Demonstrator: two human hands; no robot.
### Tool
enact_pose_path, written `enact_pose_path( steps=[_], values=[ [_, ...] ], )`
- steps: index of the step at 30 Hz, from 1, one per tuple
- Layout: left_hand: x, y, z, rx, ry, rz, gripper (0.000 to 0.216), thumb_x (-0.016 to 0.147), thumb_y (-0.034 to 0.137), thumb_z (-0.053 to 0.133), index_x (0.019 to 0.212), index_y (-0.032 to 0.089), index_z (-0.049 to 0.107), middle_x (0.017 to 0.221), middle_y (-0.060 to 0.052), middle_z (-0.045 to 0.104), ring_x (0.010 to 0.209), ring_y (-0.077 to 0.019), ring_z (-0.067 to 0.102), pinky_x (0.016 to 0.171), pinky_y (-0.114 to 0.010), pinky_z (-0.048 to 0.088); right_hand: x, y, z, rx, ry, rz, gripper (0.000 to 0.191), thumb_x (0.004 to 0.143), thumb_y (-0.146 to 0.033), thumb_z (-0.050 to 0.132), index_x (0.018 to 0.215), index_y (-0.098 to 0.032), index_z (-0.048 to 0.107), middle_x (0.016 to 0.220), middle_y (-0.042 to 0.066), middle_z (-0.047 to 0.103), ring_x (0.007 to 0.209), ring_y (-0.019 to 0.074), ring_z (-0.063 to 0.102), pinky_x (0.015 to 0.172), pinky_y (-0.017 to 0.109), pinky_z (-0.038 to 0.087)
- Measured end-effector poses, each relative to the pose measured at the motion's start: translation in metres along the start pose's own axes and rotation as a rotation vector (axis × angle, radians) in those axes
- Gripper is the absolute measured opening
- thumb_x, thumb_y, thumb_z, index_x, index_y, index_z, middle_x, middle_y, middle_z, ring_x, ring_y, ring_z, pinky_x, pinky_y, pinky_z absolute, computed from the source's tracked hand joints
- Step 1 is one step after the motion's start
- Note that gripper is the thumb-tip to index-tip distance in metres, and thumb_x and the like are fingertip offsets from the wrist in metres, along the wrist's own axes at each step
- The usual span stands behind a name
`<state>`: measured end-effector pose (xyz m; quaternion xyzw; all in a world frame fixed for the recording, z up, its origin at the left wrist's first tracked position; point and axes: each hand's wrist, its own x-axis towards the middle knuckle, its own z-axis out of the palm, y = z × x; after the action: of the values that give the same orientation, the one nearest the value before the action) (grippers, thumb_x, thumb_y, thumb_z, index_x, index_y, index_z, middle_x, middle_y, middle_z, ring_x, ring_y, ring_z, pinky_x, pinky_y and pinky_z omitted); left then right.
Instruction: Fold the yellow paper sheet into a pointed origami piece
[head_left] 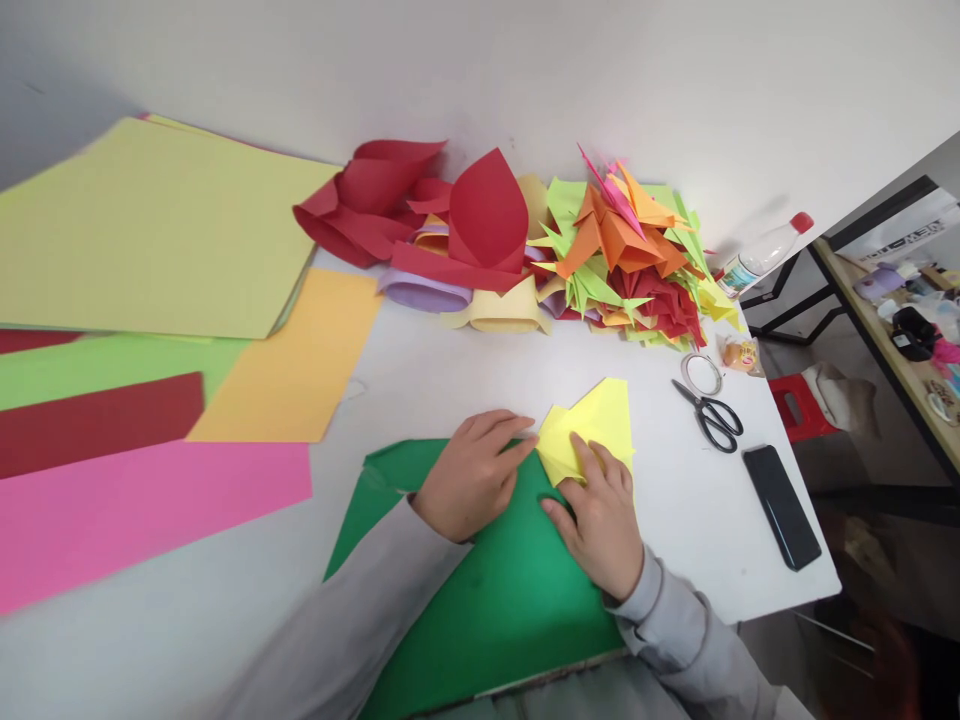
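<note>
A folded sheet of yellow paper (607, 418) lies on the far right part of a green sheet (510, 600) on the table. My left hand (472, 475) reaches in from the left, fingertips closed together at the yellow paper's left corner. Over the lower part of the same paper rests my right hand (604, 515), its fingers spread and pressing lightly on the folded layers. The thumb of that hand sticks out to the left, above the green sheet. My hands partly hide the paper's lower folds.
Large coloured sheets (150, 230) lie at the left. Rolled red paper shapes (487, 215) and a pile of folded paper pieces (622, 240) line the wall. Scissors (709, 412), a tape roll (703, 375), a phone (781, 508) and a bottle (761, 255) are at the right.
</note>
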<state>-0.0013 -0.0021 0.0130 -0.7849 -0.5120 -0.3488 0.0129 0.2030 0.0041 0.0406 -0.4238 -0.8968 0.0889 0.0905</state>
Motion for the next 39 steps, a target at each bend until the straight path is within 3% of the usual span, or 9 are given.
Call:
enact_pose_path(
  steps=[5, 23, 29, 35, 39],
  values=[
    [0.0019, 0.0067, 0.0004, 0.059, -0.054, 0.062, 0.029, 0.083, 0.004, 0.047, 0.096, 0.013, 0.071, 0.113, -0.013, 0.069, 0.105, -0.0285, 0.057, 0.086, -0.046, 0.051, 0.0012, 0.0027, 0.0014, -0.002, 0.023, -0.002, 0.021, 0.091, -0.039, 0.059, 0.081, -0.021, 0.067, 0.148, 0.009, 0.042, 0.127, 0.0348, 0.041, 0.094, 0.053, 0.040],
    [-0.0009, 0.0039, 0.0057, 0.004, -0.067, -0.024, 0.035, 0.082, 0.004, 0.046, 0.099, 0.022, 0.072, 0.116, -0.004, 0.070, 0.109, -0.0269, 0.057, 0.088, -0.046, 0.048, 0.0038, 0.0011, 0.0031, -0.046, 0.030, -0.022, 0.034, 0.087, -0.050, 0.060, 0.074, -0.021, 0.071, 0.145, 0.012, 0.045, 0.121, 0.0383, 0.044, 0.091, 0.057, 0.040],
    [-0.0006, 0.0053, 0.0045, 0.078, -0.092, 0.045, 0.031, 0.084, 0.006, 0.046, 0.096, 0.019, 0.072, 0.118, -0.007, 0.069, 0.107, -0.0282, 0.058, 0.090, -0.049, 0.048, 0.0039, 0.0009, 0.0028, -0.054, 0.024, -0.021, 0.034, 0.086, -0.050, 0.062, 0.072, -0.020, 0.071, 0.145, 0.012, 0.045, 0.122, 0.0388, 0.043, 0.091, 0.057, 0.040],
    [-0.0013, 0.0059, 0.0031, 0.089, 0.073, -0.042, 0.034, 0.083, 0.006, 0.048, 0.104, 0.020, 0.070, 0.119, -0.010, 0.068, 0.110, -0.0292, 0.057, 0.090, -0.051, 0.048, 0.0032, 0.0009, 0.0030, -0.036, 0.036, -0.008, 0.033, 0.087, -0.050, 0.061, 0.075, -0.021, 0.071, 0.145, 0.011, 0.046, 0.123, 0.0372, 0.042, 0.094, 0.056, 0.039],
    [-0.0015, 0.0074, 0.0055, 0.097, 0.016, -0.003, 0.031, 0.084, 0.006, 0.045, 0.093, 0.020, 0.071, 0.117, -0.009, 0.069, 0.109, -0.0288, 0.058, 0.090, -0.051, 0.048, 0.0033, 0.0011, 0.0029, -0.036, 0.030, -0.009, 0.030, 0.086, -0.049, 0.063, 0.076, -0.022, 0.071, 0.146, 0.010, 0.044, 0.123, 0.0373, 0.043, 0.094, 0.056, 0.039]
  ],
)
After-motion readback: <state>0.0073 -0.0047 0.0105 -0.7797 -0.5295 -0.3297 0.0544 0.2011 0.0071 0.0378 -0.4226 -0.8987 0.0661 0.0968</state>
